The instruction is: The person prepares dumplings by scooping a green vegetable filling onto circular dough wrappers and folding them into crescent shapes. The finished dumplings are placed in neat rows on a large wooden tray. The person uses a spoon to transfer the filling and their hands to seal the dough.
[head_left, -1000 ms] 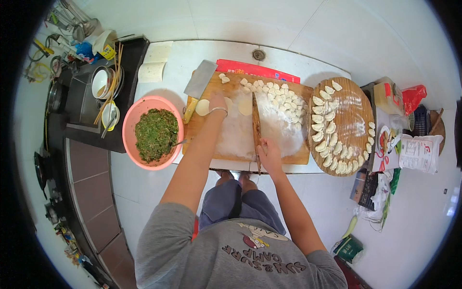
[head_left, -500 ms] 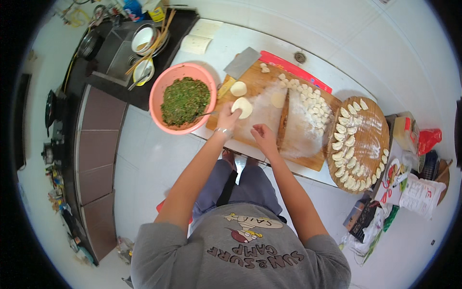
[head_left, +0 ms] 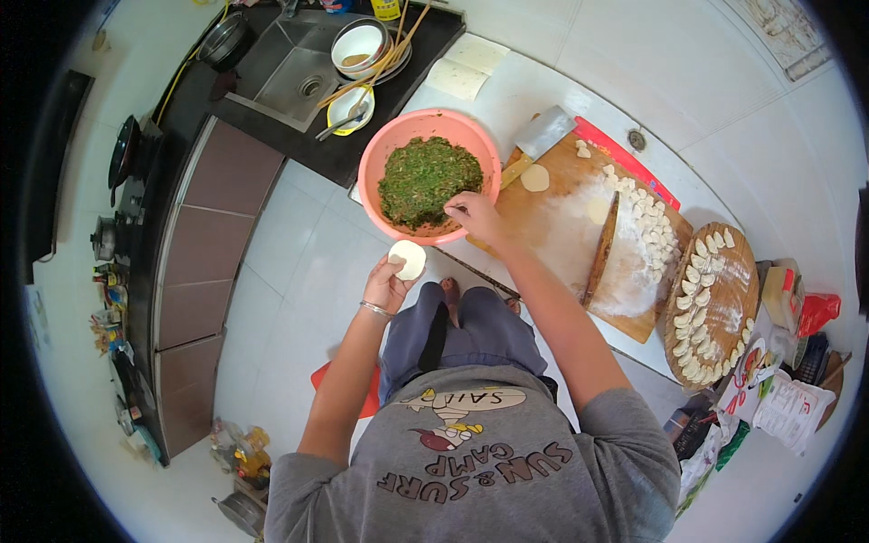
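Observation:
My left hand [head_left: 386, 290] holds a round, pale dumpling wrapper [head_left: 409, 260] by its edge, just in front of a large pink bowl [head_left: 380, 143]. Chopped green filling [head_left: 428, 181] fills much of the bowl. Over the bowl's near right rim, my right hand [head_left: 476, 218] is closed with its fingertips at the filling. It grips a thin utensil handle that is mostly hidden by the fingers. Another flat wrapper [head_left: 535, 178] lies on the floured wooden board [head_left: 557, 231], beside a cleaver [head_left: 545, 133] with a wooden handle.
Small dough pieces [head_left: 654, 222] cover the board's right part, near a wooden rolling pin [head_left: 602, 252]. Rows of shaped dumplings [head_left: 695, 312] sit on a round board [head_left: 724, 312]. A sink [head_left: 294, 86], stacked bowls [head_left: 359, 43] and chopsticks [head_left: 394, 56] are at far left.
My left hand has drawn the wrapper off the board toward me, in front of the bowl. My right hand has moved left to the bowl and taken the utensil handle. The view has shifted.

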### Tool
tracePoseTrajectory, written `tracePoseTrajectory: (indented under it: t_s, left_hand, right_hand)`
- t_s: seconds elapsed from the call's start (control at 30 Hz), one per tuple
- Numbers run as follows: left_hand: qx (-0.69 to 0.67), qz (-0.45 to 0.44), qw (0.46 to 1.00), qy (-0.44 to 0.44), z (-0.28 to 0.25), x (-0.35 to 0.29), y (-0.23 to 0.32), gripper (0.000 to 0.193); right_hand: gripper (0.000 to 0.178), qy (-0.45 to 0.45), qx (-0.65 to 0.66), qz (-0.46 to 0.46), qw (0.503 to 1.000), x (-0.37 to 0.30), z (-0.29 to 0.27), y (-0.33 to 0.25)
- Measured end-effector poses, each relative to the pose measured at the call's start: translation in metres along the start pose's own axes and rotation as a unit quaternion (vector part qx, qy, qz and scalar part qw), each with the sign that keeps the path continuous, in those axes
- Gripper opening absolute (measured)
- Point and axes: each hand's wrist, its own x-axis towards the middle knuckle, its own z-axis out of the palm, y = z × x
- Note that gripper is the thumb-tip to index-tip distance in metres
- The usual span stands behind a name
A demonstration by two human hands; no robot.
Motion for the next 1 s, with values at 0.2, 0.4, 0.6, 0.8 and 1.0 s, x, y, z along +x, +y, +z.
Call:
tracePoseTrajectory:
  t_s: [0.2,0.4,0.6,0.8,1.0]
  left_hand:
    - [-0.007,-0.015,1.0,-0.023,-0.015,0.018,0.022,0.045]
    - [-0.008,-0.032,0.999,-0.03,-0.016,0.035,0.022,0.048]
    - [-0.004,-0.034,0.999,-0.038,-0.02,0.047,0.022,0.049]
    - [-0.004,-0.026,0.999,-0.031,-0.019,0.053,0.023,0.049]
    - [0.001,-0.009,1.0,-0.021,-0.018,0.053,0.022,0.047]
  right_hand:
    - [0.015,0.058,-0.265,-0.189,0.944,-0.013,-0.022,-0.017]
    - [0.019,0.066,-0.29,-0.257,0.92,-0.015,-0.012,-0.012]
    - [0.016,0.032,-0.264,-0.256,0.929,-0.016,-0.005,-0.003]
    - [0.009,-0.026,-0.238,-0.214,0.947,-0.025,-0.005,-0.003]
    - [0.015,0.04,-0.061,0.03,0.997,-0.021,-0.013,-0.018]
